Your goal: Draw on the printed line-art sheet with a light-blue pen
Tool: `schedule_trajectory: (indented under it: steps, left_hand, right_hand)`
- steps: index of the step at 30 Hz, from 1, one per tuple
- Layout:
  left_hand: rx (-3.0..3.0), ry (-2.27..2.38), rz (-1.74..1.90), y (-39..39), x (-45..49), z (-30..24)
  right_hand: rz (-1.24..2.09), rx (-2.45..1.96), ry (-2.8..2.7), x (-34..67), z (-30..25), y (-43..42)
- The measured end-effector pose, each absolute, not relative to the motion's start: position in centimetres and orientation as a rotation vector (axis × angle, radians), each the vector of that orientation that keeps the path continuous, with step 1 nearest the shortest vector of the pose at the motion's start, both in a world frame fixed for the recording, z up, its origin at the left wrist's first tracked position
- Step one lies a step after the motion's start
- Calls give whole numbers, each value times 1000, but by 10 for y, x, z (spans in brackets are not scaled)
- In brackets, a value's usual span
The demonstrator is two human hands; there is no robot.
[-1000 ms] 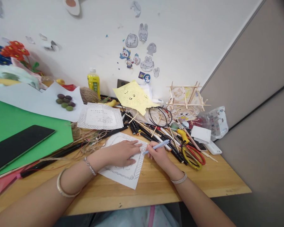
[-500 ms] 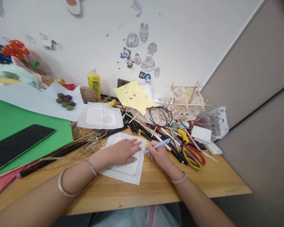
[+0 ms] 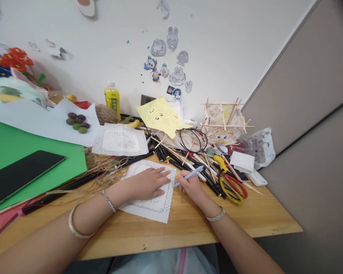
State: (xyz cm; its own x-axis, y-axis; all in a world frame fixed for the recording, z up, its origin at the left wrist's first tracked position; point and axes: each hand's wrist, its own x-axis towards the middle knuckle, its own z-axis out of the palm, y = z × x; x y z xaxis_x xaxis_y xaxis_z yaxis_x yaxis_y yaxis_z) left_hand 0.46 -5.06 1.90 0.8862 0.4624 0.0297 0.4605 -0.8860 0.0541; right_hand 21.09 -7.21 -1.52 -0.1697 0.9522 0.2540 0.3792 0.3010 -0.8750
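1. On the wooden tabletop (image 3: 205, 230), a thin, four-cornered white sheet (image 3: 156, 214) lies flat in front of the person, its border inked with hatching and a wavy line.
2. The left hand (image 3: 150, 184) rests palm down on that sheet, fingers extended and slightly spread.
3. The right hand's (image 3: 190, 187) fingers grip a slim, smooth, pale blue pen (image 3: 194, 172), tilted, its lower end at the sheet's right edge; contact is too small to tell.
4. Compared with one second ago, the sheet has turned slightly, its near corner shifted rightward and away from the person.
5. Bare wood runs between sheet and front edge; glossy black markers (image 3: 212, 185) and looped-handled scissors (image 3: 232, 192) crowd beyond the right hand.
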Motion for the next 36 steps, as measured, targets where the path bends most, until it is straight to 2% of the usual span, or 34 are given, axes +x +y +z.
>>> schedule_trajectory:
  steps: [36]
  left_hand:
    - [3021, 881, -28, -58, 10, 15]
  right_hand:
    - [886, -1157, -1750, 210, -13, -76]
